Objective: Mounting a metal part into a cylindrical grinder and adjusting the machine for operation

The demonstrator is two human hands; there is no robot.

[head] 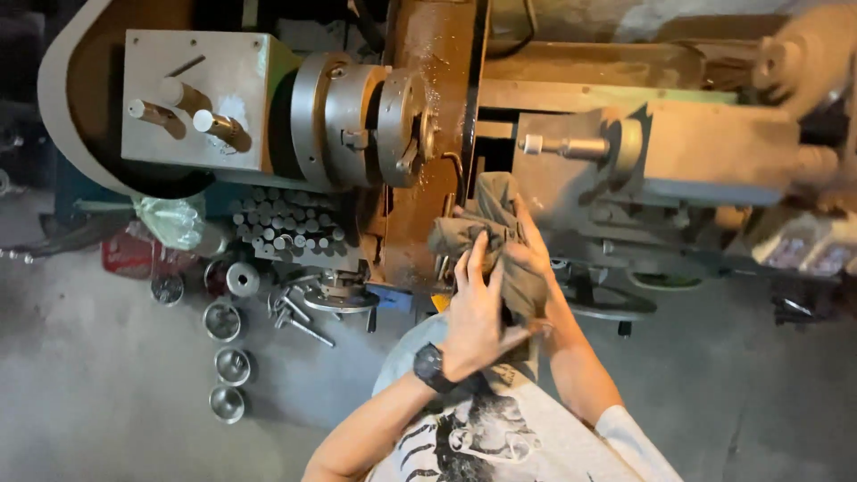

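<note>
Nearest the camera, the person's chest and printed shirt [500,437] fill the bottom edge, cut off by the frame. The left hand [473,312], with a black watch [435,367] on its wrist, lies over a crumpled grey-green rag [495,236], fingers spread and pressed against the cloth. The right hand [536,259] is mostly hidden under the same rag; only the thumb side and forearm show, so its grip looks wrapped into the folds, though how tightly it closes cannot be made out. The rag sits between both hands, held up in front of the lathe [428,178], just beside its rusty brown middle part.

On the floor [107,384] to the left stand several small round metal cups [230,366] in a rough line; they are dim inside and their contents cannot be told. Near them lie loose bolts and wrenches [299,317], tangled and hard to separate. Just behind is a tight bundle of short metal rods [286,228] standing on end, and a green plastic bag [170,219] whose contents are hidden.

Farther off, the lathe's round chuck [366,120] sits beside a grey box with three levers [187,112]. To the right the tailstock [678,147] points its spindle toward the chuck. At the far right edge, shallow trays [803,254] hold small pale pieces, too blurred to identify. The upper right corner is washed out and unclear.
</note>
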